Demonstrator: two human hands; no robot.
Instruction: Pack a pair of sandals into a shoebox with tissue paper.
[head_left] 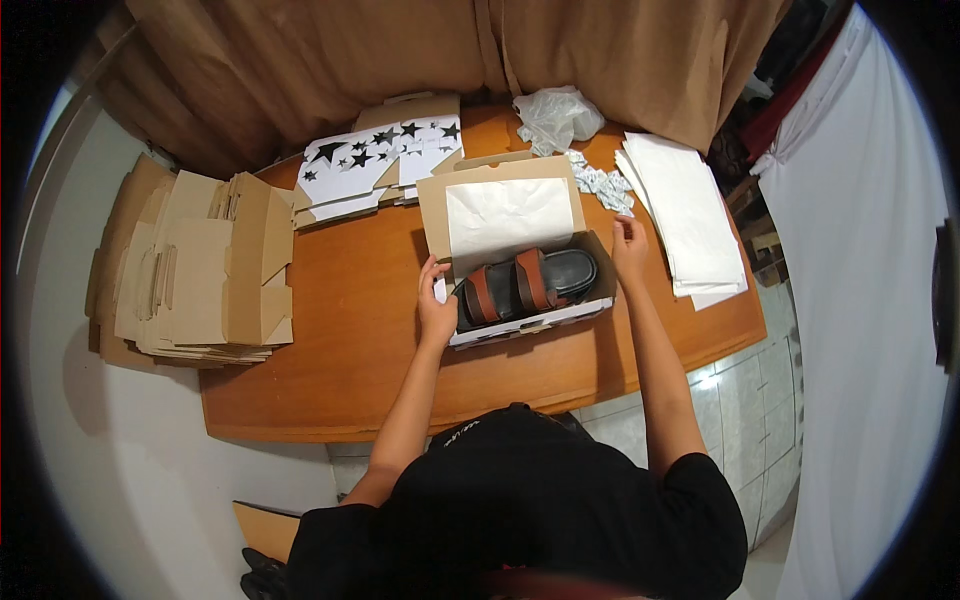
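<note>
In the head view, a black sandal (503,288) with brown straps lies in an open box (574,317) in the middle of the table (320,370), and the left hand (437,312) touches the box's 9 o'clock end (I can't tell if its fingers grip). The right hand (628,248) is at the box's 2 o'clock, fingers bent, near some small pale packets (604,186) at 1 o'clock; I can't tell if it holds anything. Flat brown cardboard (190,275) is piled at 9 o'clock.
</note>
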